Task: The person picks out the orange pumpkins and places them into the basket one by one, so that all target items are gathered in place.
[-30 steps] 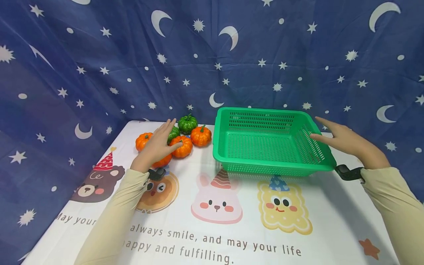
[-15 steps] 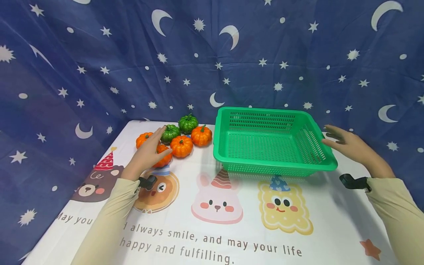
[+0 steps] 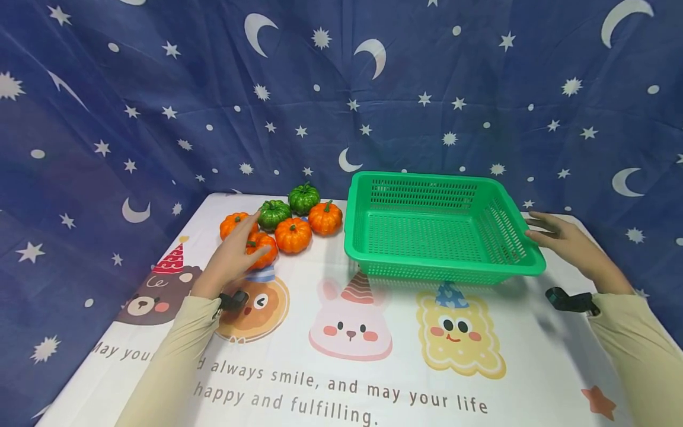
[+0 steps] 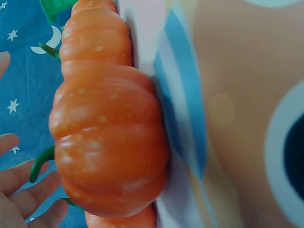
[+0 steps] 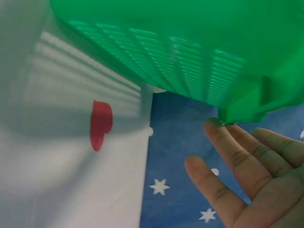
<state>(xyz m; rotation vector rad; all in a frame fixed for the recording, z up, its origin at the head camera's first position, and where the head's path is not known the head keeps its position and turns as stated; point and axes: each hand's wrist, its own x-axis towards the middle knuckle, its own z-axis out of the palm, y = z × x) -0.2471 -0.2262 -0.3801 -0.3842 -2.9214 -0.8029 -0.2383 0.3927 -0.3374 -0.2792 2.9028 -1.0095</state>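
Observation:
My left hand hovers beside the front orange pumpkin, its fingers spread. Up close in the left wrist view, that ribbed orange pumpkin shows a curved green stem, with fingertips beside it. A small group of toy-sized pumpkins lies around it, including a green pumpkin and another orange pumpkin. To the right stands a green slotted plastic basket. My right hand is at the basket's right end, fingers extended. In the right wrist view its fingertips are right under the basket's rim.
A white tablecloth with printed cartoon figures and lettering covers the table. Behind and to the left hangs a blue curtain with moons and stars. A second green pumpkin sits at the back edge, near the basket's left side.
My left hand has drawn back to the left, uncovering more pumpkins. My right hand has shifted right and nearer to me, off the basket's inside view to its outer right edge. The basket stays put.

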